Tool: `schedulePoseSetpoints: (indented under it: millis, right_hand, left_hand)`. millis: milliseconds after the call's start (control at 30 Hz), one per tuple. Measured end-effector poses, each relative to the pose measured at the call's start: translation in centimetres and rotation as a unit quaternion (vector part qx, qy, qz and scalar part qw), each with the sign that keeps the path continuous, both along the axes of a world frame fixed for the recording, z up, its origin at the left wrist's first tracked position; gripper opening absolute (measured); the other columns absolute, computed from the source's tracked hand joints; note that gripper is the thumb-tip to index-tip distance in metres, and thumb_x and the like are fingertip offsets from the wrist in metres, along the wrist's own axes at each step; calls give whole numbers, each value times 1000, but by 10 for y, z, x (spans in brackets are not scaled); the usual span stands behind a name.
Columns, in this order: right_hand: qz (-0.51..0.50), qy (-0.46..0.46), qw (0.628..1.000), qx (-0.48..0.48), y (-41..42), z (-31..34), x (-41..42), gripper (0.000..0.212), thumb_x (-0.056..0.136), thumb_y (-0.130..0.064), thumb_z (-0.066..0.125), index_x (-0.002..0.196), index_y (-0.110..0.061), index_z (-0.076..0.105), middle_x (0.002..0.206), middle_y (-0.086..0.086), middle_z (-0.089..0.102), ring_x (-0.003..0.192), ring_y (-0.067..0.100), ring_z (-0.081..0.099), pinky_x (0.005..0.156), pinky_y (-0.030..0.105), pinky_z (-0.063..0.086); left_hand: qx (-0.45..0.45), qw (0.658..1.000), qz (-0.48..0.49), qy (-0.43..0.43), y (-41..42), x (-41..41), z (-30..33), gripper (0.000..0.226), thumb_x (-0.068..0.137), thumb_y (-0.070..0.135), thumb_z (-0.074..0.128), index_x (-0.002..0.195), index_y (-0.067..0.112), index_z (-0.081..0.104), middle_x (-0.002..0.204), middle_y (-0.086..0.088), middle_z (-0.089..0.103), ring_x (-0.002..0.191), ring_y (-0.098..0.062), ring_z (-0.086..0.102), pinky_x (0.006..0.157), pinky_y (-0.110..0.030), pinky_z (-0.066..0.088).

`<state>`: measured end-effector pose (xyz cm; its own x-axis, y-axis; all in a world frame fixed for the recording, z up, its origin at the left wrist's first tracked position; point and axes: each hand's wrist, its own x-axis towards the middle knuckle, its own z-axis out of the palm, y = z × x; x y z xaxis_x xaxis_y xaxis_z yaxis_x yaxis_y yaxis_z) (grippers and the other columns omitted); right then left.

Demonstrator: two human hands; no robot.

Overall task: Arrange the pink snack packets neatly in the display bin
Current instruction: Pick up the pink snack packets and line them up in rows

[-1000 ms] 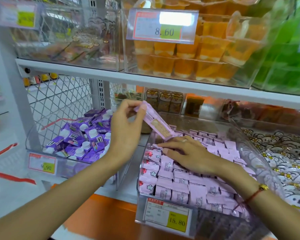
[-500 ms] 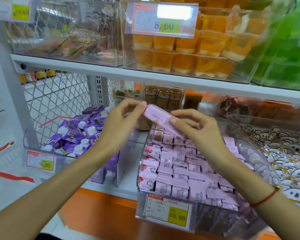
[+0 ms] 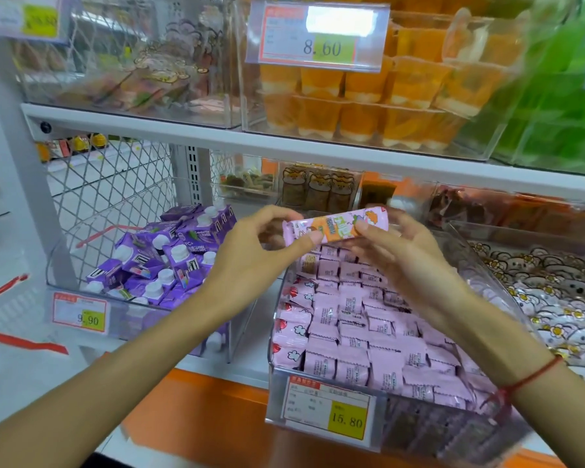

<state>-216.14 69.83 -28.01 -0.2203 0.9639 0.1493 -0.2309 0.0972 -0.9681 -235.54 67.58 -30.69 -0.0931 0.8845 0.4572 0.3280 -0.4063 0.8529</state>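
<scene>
A long pink snack packet (image 3: 335, 226) with an orange printed front hangs level above the back of the clear display bin (image 3: 274, 376). My left hand (image 3: 250, 251) pinches its left end between thumb and fingers. My right hand (image 3: 395, 244) pinches its right end the same way. Below them the bin holds several rows of pink packets (image 3: 368, 336), most lying back side up, with a column at the left edge showing red and white print.
A bin of purple cartons (image 3: 169, 261) stands to the left. A bin of white flower-printed sweets (image 3: 554, 298) sits to the right. The shelf above (image 3: 284, 143) carries orange jelly cups (image 3: 368, 106) and overhangs the bins. Price tags hang on the bin fronts.
My right hand left the packets in the bin and rose to the packet held by my left hand. Both hands turned it level, printed front toward me.
</scene>
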Motion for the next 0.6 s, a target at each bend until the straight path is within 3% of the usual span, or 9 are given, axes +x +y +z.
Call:
schedulePoseSetpoints:
  millis: [133,200,300,400,500,600]
  right_hand:
    - [-108,-56,990,64,8,0,9,40,85,-7,66,119,-9,45,96,8,71,74,13,72,64,14,53]
    - [-124,-102,982,98,14,-3,9,37,85,-5,66,117,-7,47,97,6,70,69,8,71,61,11,52]
    - [-136,-238,950,151,25,-10,1,40,82,-12,71,115,-10,49,102,8,68,71,8,67,60,13,50]
    - [-134,-385,888,214,31,-13,-6,38,78,-20,76,110,-17,56,91,-1,68,76,8,66,63,19,53]
    - [-101,-429,866,236,37,-10,-17,40,78,-20,76,116,-14,62,90,3,70,82,15,67,77,32,55]
    - [-37,-470,849,239,44,-11,-33,45,80,-17,74,122,-15,59,98,0,69,82,13,66,80,32,55]
  left_hand:
    - [-51,998,-7,22,-5,-9,-11,42,76,35,72,116,36,57,110,20,61,95,4,60,75,-6,47]
    - [-76,997,3,24,-8,-12,-15,44,82,29,70,122,29,54,111,18,59,96,5,59,76,-5,45]
    - [-96,993,-10,64,-14,-11,-17,38,88,25,63,126,24,58,109,14,65,95,-4,63,84,-18,50]
    - [-119,989,-32,82,-19,-10,-18,33,92,30,58,124,26,61,108,21,62,97,-7,64,87,-35,54]
    - [-117,989,-46,83,-23,-13,-17,30,91,34,58,121,32,61,109,29,59,99,-2,62,91,-37,52]
    - [-100,990,-54,86,-26,-14,-16,24,90,34,58,112,43,60,107,35,57,95,5,61,87,-35,54]
